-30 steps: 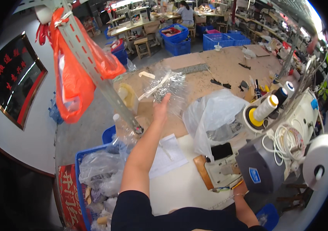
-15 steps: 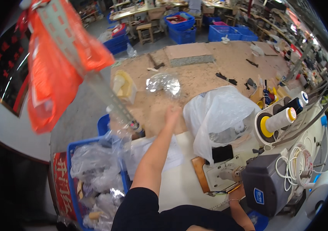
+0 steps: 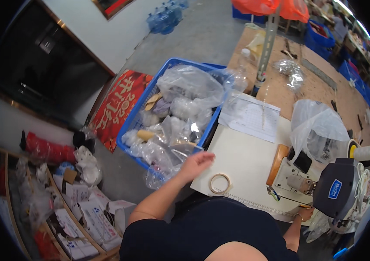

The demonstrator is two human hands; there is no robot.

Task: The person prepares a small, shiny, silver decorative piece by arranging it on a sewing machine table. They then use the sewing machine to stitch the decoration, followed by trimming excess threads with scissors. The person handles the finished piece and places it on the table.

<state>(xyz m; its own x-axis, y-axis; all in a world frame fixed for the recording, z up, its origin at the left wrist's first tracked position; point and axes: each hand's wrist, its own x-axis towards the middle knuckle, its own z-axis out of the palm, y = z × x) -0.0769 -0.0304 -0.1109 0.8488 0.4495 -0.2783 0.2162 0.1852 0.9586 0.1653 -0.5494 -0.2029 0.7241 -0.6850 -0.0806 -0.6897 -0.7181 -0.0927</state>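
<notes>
Tape roll (image 3: 211, 183) lies just right of our loosely spread left grip (image 3: 197, 166); we'd best pinch its rim; right grip (image 3: 306, 212) unclear.

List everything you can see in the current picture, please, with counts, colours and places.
Table: one, white, centre
Basket: one, blue, left of the table
Plastic bags: several, clear, in the basket
Tape roll: one, tan, table's near edge
Paper: at least one sheet, white, table's far side
Sewing machine: one, grey and white, right
Large bag: one, translucent, beyond the machine
Thread cone: at least one, pale, right
Metal post: one, grey, upper right
Hanging bags: count unclear, orange, on the post
Water jugs: several, blue, top, left of centre
Printed panel: one, red, beside the basket
Boxes: several, white, lower left
Crates: several, blue, upper right, blurred
Left hand: one, bare, table's left edge
Right hand: one, bare, near the machine
</notes>
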